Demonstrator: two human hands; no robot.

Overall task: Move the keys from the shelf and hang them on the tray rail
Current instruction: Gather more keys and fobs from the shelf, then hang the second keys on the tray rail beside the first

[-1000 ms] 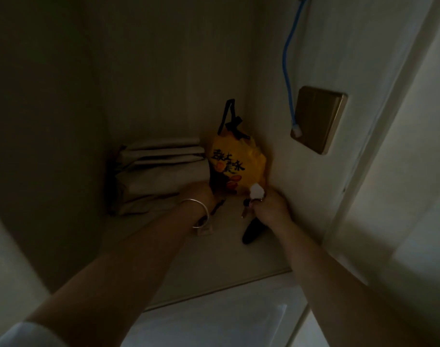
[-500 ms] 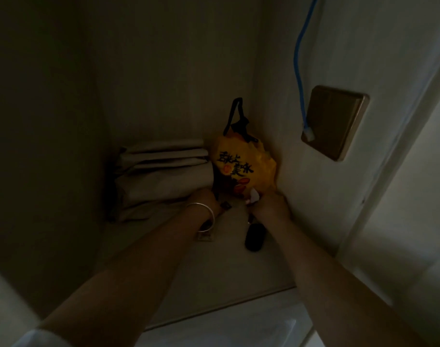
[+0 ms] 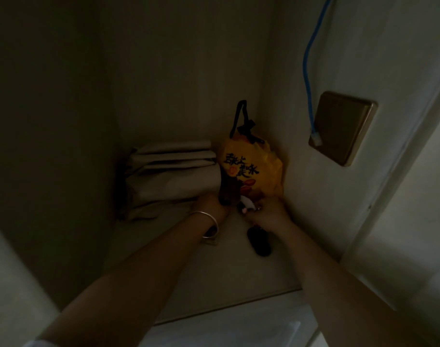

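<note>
The keys [image 3: 247, 206] are a dark bunch with a small white charm, at the back right of the pale shelf [image 3: 188, 284]. A black key fob [image 3: 260, 242] trails from the bunch below my right wrist and touches the shelf. My right hand [image 3: 270, 214] is closed on the bunch. My left hand [image 3: 211, 204], with a silver bangle on its wrist, reaches in from the left. Its fingertips are at a dark shape beside the charm, and their grip is hidden in the gloom. No tray rail is in view.
A yellow printed bag [image 3: 251, 169] with black handles stands just behind the keys. Folded beige cloth [image 3: 173, 176] is stacked at the back left. A brass wall plate [image 3: 341, 127] with a blue cable [image 3: 307, 71] sits on the right wall. A small pale item [image 3: 210, 241] lies under my left wrist.
Both hands have pushed further back toward the yellow bag. The white charm has dropped lower, between my two hands, and the black fob has slid back with my right hand.
</note>
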